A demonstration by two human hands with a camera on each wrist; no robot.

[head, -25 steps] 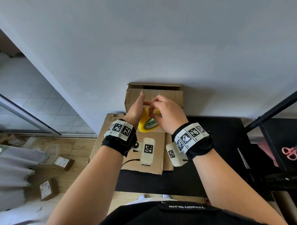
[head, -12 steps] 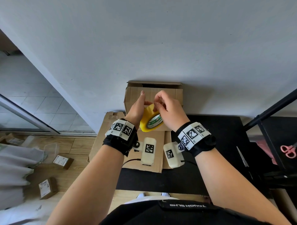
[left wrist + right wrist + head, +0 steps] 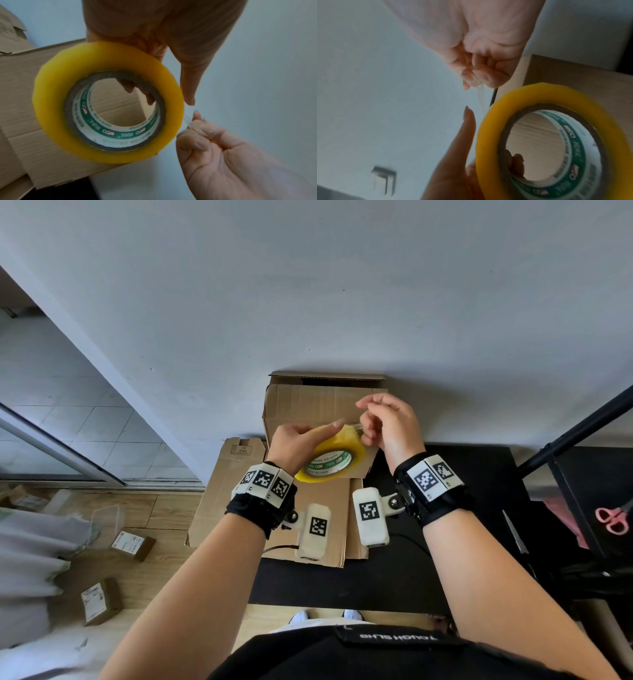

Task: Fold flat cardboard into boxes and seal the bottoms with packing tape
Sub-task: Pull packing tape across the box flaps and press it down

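Clear tape strip (image 3: 187, 121) barely visible; right hand (image 3: 214, 152) pinches it.

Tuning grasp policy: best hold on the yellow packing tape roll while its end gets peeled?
Hook fingers through the yellow packing tape roll core, from the left hand side. That probably leaves the outer rim free where the right hand pinches the clear tape end.

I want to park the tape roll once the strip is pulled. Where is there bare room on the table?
The black table top is bare between the flat cardboard and the knife-like blade, right of the right hand. It is crowded on the left, where cardboard and the upright box sit.
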